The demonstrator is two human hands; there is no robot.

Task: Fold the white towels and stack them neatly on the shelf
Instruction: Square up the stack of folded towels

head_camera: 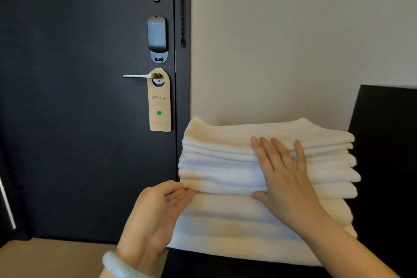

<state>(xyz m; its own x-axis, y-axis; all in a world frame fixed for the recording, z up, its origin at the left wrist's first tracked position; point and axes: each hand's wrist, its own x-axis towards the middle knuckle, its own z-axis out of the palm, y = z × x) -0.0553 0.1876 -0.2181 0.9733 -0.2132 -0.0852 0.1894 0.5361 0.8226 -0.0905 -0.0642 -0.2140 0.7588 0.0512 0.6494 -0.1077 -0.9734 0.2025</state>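
Head view: folded towels (225, 165) stacked on the black shelf (237, 268), long axis left-right. Right hand (286, 178) presses their front, fingers (266, 153) spread; left hand (158, 210), fingers together, touches the left end.

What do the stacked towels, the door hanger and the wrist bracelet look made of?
Towels: white terry cloth, probably cotton; fuzzy, soft pile. Door hanger: matte tan card, maybe thin wood; flat, printed. Bracelet: smooth, glossy, pale milky-green, jade-like stone or glass.
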